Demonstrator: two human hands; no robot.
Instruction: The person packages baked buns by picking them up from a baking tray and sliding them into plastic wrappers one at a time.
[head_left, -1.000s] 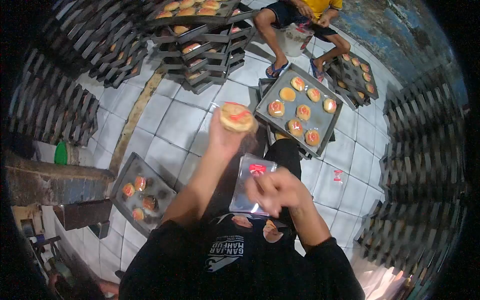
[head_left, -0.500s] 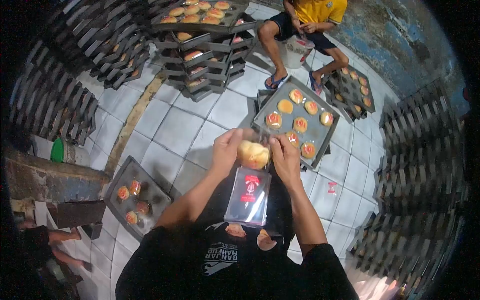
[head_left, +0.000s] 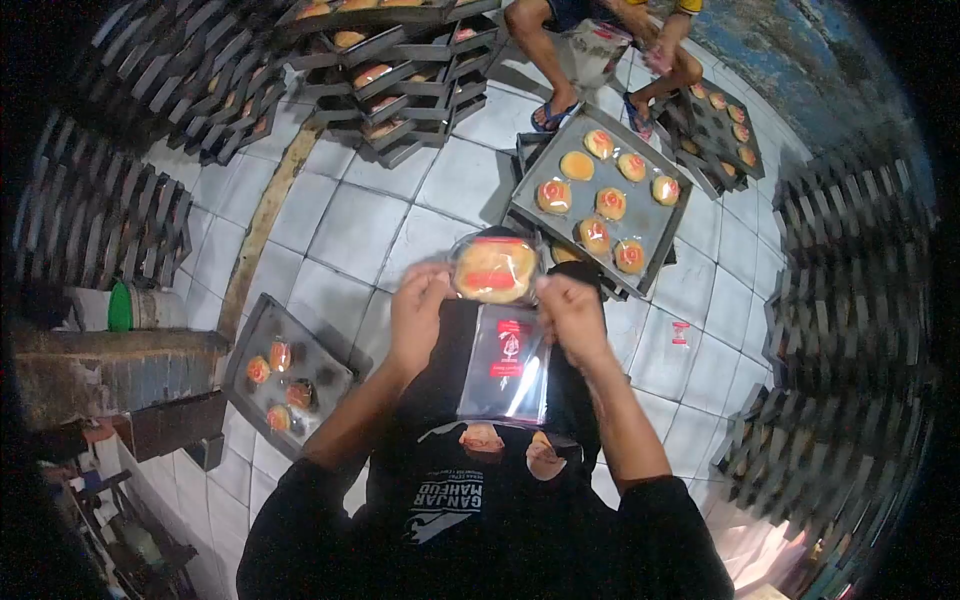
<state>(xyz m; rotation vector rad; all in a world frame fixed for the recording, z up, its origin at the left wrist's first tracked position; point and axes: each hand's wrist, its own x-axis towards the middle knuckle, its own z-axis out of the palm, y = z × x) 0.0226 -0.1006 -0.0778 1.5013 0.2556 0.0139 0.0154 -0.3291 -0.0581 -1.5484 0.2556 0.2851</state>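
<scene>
A round golden bun in a clear plastic bag with red print (head_left: pixel 495 272) is held up in front of my chest. My left hand (head_left: pixel 420 308) pinches the bag at its left side. At the other side my right hand (head_left: pixel 568 312) has its fingers closed on the bag's edge, slightly blurred. Just below the bun, a stack of clear plastic bags with red print (head_left: pixel 500 385) lies on my lap. Ahead and to the right, a metal tray (head_left: pixel 640 178) carries several buns, most with red-printed wrapping.
Left of me a dark tray (head_left: pixel 330 350) holds several wrapped buns. Tall stacks of trays (head_left: pixel 420 95) stand ahead, with more at both sides. A seated person's leg (head_left: pixel 530 55) is beyond the bun tray. A red-printed scrap (head_left: pixel 681 332) lies on the tiles.
The bun has turned flatter and its bag is spread out, red print now showing. My hands have moved slightly farther apart. The seated person's hands have shifted.
</scene>
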